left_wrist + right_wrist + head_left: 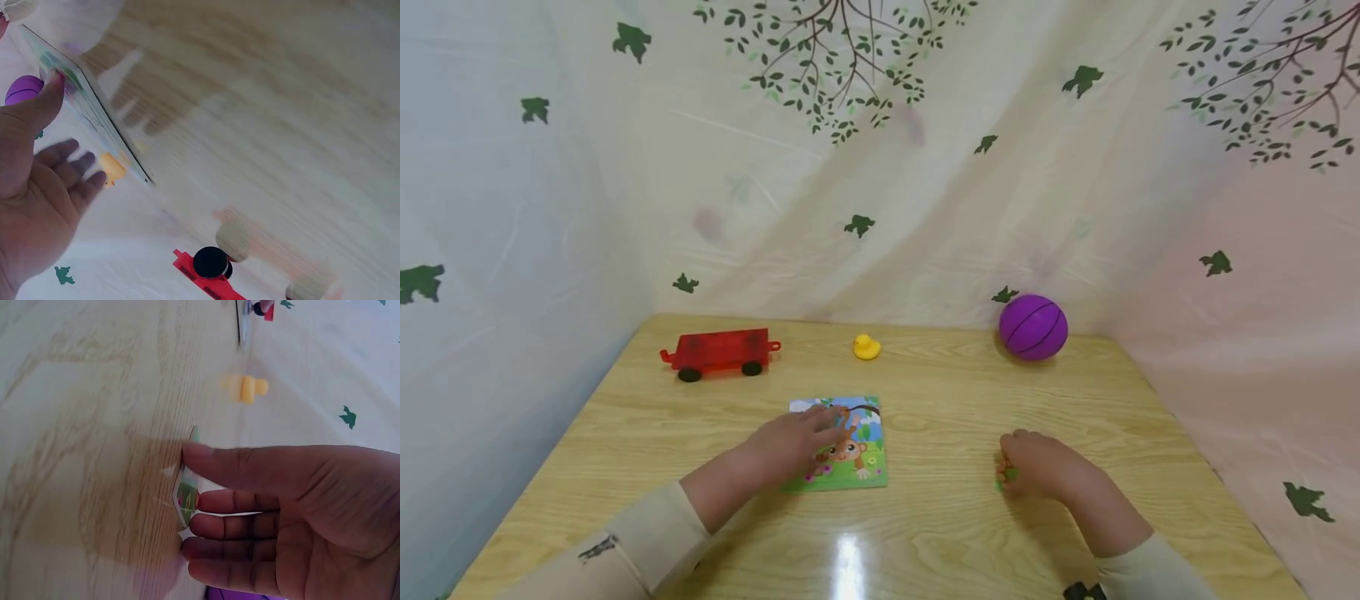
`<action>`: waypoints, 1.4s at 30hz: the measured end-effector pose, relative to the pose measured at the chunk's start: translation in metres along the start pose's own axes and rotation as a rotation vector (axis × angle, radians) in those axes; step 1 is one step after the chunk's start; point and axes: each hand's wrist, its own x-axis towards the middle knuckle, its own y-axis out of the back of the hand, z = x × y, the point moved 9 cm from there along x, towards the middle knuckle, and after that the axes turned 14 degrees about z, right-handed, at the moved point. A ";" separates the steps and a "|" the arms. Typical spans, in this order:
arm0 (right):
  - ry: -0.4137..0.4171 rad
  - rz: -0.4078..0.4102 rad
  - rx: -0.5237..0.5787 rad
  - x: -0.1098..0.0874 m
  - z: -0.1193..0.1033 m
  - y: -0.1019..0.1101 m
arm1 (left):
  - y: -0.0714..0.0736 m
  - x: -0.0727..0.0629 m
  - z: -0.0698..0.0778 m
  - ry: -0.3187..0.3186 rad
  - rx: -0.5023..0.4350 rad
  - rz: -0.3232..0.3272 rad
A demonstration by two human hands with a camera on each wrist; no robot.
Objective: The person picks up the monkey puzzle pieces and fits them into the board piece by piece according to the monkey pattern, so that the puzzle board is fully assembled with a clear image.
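Note:
A square picture board (871, 465) with a cartoon monkey, blue sky and green grass lies left of the table's middle. Over its left part is my left hand (782, 446), thumb tip on the printed face and other fingers loosely extended, as the left wrist view shows. To the right, my right hand (1047, 467) pinches a small green puzzle piece (186, 495) with a bit of pink on it, low over the wood. Thumb and first fingers sit on either side of the piece and hide most of it in the head view.
Along the back of the table (940, 517) stand a red toy wagon (722, 352) with black wheels, a yellow rubber duck (867, 347) and a purple ball (1033, 327). A pale curtain (925, 208) printed with leaves hangs behind and at both sides.

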 end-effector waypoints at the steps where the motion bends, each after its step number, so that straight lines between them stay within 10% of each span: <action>1: 0.002 -0.003 0.011 0.001 -0.002 -0.001 | 0.002 0.000 0.003 -0.037 -0.022 0.031; 4: 0.016 -0.011 0.038 0.005 -0.011 -0.004 | 0.001 -0.001 0.005 -0.068 -0.081 0.032; 17: 0.235 -0.007 0.072 0.037 -0.082 -0.014 | -0.026 -0.008 -0.004 0.060 -0.196 -0.335; 30: 0.390 0.036 -0.022 0.071 -0.151 -0.024 | -0.030 -0.009 -0.009 0.071 -0.130 -0.368; 42: 0.368 -0.054 0.011 0.090 -0.167 -0.039 | -0.032 -0.009 -0.009 0.047 -0.060 -0.385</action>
